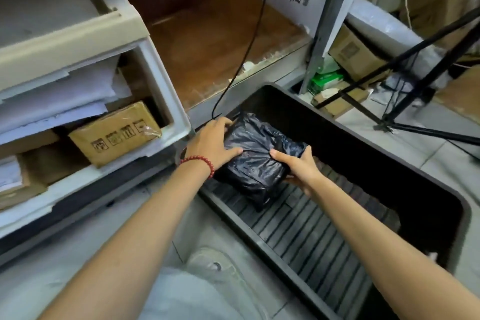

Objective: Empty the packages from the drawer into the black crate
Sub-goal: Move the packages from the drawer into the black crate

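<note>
We hold the black-wrapped package (255, 161) over the black crate (428, 189), our left hand (211, 144) and right hand (298, 167) clamped on its opposite sides. We should lower it level onto the ribbed floor before letting go. Cardboard boxes (115, 134) remain in the drawer (166, 101).

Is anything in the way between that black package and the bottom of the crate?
Nothing visible. The left hand and right hand hold the package over the crate, whose ribbed floor shows bare beneath. A thin cable runs down near the left hand, not under the package.
</note>
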Available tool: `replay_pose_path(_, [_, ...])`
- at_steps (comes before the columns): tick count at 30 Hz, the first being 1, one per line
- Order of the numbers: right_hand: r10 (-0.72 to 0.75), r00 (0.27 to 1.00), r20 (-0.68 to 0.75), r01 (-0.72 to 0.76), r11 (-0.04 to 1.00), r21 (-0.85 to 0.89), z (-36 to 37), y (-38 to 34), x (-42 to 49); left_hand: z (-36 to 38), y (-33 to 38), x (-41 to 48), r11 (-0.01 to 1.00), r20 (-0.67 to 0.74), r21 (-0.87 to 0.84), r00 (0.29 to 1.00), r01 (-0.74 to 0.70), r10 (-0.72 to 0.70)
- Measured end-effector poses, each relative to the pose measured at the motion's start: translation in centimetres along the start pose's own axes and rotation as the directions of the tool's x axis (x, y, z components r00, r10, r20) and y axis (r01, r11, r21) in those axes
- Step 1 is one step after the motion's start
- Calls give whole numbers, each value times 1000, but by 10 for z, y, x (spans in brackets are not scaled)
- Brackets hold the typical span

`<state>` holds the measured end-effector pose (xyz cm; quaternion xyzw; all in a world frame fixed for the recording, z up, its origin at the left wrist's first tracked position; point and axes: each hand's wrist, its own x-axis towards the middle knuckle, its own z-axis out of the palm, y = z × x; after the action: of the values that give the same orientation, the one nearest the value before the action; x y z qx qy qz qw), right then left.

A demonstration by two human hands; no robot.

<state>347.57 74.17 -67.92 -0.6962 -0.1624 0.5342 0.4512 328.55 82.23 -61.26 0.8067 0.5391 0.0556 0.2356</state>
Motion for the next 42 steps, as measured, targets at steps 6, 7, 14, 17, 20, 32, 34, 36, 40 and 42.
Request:
replay_pose_path(6, [108, 994, 31, -109, 993, 39, 32, 63, 31, 14, -34, -13, 973, -102, 232, 995, 11, 13])
replay_pose_path(7, [99, 994, 46, -100, 994, 32, 37, 66, 34, 11, -38, -14, 978, -119, 206, 993, 31, -6])
replay_pose_path(14, [204, 976, 80, -214, 967, 137, 66, 84, 59, 21, -63, -39, 935, -168, 303, 976, 182, -136])
replay_pose_path(17, [256, 965, 52, -257, 966, 7, 70, 103, 72, 27, -68, -50, 919, -114, 210, 942, 334, -316])
replay_pose_path(20, [220, 976, -1, -219, 974, -63, 70, 110, 75, 33, -60, -52, 891, -77, -2, 889, 453, -452])
replay_pose_path(32, [190, 981, 42, -160, 910, -383, 94, 88, 86, 35, -72, -26, 750, -170, -473, 788, 462, -592])
replay_pose_path(34, [77, 995, -61, -98, 820, -564, 98, 90, 86, 30, -79, -18, 716, -154, -535, 782, 449, -605])
replay_pose_path(36, [17, 995, -98, -77, 749, -657, 98, 89, 84, 27, -85, -11, 693, -138, -575, 783, 435, -607])
replay_pose_path(40, [31, 999, -39, -49, 640, -767, 93, 82, 69, 28, -84, -11, 748, -147, -480, 798, 459, -584])
replay_pose_path(42, [-9, 999, -42, -31, 538, -842, 90, 76, 57, 31, -82, -20, 812, -169, -368, 826, 454, -538])
